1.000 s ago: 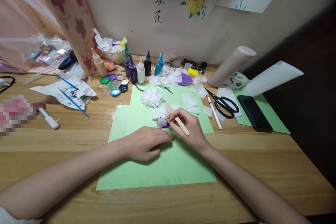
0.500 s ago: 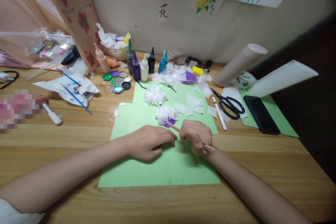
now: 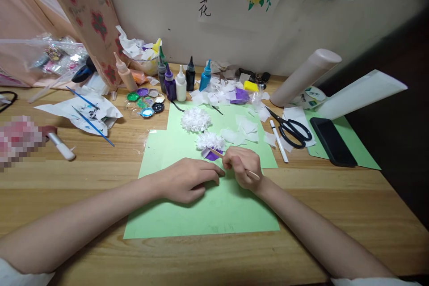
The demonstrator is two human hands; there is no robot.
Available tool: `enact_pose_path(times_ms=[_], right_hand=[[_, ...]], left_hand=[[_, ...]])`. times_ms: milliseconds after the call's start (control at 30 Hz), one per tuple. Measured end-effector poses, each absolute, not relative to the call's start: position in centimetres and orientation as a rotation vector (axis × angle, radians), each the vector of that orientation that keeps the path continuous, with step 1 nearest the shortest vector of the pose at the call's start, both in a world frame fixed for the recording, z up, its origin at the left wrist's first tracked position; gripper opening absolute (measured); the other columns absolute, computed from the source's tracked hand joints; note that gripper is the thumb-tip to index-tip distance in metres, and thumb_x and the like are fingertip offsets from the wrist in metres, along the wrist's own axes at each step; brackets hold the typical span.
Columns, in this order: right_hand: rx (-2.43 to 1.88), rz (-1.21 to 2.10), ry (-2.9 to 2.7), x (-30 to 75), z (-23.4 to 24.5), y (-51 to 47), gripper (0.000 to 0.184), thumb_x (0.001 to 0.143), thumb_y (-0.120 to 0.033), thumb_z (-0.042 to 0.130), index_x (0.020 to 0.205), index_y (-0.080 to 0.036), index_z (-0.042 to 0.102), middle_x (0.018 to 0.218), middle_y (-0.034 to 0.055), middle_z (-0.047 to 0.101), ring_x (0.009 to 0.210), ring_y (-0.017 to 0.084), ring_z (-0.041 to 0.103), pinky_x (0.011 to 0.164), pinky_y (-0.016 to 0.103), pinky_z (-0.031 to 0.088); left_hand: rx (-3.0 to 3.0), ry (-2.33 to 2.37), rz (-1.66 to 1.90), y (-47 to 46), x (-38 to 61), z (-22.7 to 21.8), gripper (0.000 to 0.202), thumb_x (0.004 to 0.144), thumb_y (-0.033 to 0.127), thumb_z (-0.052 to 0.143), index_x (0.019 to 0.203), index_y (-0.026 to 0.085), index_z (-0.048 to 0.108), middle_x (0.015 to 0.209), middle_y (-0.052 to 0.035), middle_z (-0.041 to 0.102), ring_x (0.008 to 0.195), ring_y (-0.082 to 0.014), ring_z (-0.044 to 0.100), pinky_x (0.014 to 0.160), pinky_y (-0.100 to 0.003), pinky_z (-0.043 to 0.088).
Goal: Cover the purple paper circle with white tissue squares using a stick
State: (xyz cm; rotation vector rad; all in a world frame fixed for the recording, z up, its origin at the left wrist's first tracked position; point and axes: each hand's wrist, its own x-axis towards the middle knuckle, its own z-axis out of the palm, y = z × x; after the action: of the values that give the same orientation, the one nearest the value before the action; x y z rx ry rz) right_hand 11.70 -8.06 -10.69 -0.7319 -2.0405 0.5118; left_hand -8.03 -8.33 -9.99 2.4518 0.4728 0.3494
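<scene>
My right hand (image 3: 243, 166) is closed around a thin wooden stick (image 3: 252, 173), whose tip pokes into a small white tissue flower with a purple base (image 3: 209, 144). My left hand (image 3: 188, 179) rests palm down on the green paper sheet (image 3: 204, 214) just left of it, fingers loosely curled and pressing the paper, holding nothing I can see. A second, larger white tissue flower (image 3: 195, 119) lies further back on the green paper.
Paint bottles (image 3: 181, 84) and a round paint palette (image 3: 145, 101) stand behind the sheet. Loose white and purple paper scraps (image 3: 231, 94), scissors (image 3: 292, 128), a white pen (image 3: 279, 141), a black phone (image 3: 331, 140) and a lamp (image 3: 303, 76) lie at right. Blue brushes (image 3: 90, 120) lie at left.
My right hand turned from a fingertip pinch on the flower to a fist round the stick, pulled back, then pushed the tip into the flower's base. The left hand stayed put.
</scene>
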Motion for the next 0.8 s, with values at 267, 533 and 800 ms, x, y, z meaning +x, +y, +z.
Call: enact_pose_path(times_ms=[267, 533, 800], right_hand=[[-1.006, 0.542, -2.041, 10.1, -9.8, -7.7, 0.042, 0.096, -0.023, 0.027, 0.056, -0.020, 0.039, 0.049, -0.0013, 0.044, 0.045, 0.010, 0.041, 0.050, 0.025, 0.034], [-0.870, 0.474, -1.959, 10.3, -8.8, -8.2, 0.045, 0.095, -0.024, 0.025, 0.052, -0.020, 0.037, 0.045, -0.0015, 0.043, 0.041, 0.009, 0.038, 0.047, 0.025, 0.032], [-0.641, 0.228, -2.229, 10.5, -9.3, -8.4, 0.046, 0.093, -0.020, 0.022, 0.050, -0.021, 0.038, 0.041, -0.0003, 0.042, 0.040, 0.012, 0.034, 0.045, 0.029, 0.027]], left_hand=[[2.451, 0.481, 0.348, -8.4, -8.1, -10.0, 0.038, 0.070, 0.005, 0.043, 0.103, 0.019, 0.058, 0.118, -0.0032, 0.061, 0.100, -0.0176, 0.059, 0.084, -0.026, 0.047], [2.453, 0.477, 0.362, -8.4, -8.0, -9.9, 0.036, 0.072, 0.006, 0.042, 0.103, 0.019, 0.057, 0.120, -0.0037, 0.060, 0.100, -0.0169, 0.059, 0.083, -0.026, 0.047], [2.481, 0.490, 0.362, -8.4, -8.0, -10.2, 0.034, 0.069, 0.006, 0.043, 0.098, 0.018, 0.058, 0.101, -0.0056, 0.064, 0.084, -0.0171, 0.059, 0.072, -0.026, 0.048]])
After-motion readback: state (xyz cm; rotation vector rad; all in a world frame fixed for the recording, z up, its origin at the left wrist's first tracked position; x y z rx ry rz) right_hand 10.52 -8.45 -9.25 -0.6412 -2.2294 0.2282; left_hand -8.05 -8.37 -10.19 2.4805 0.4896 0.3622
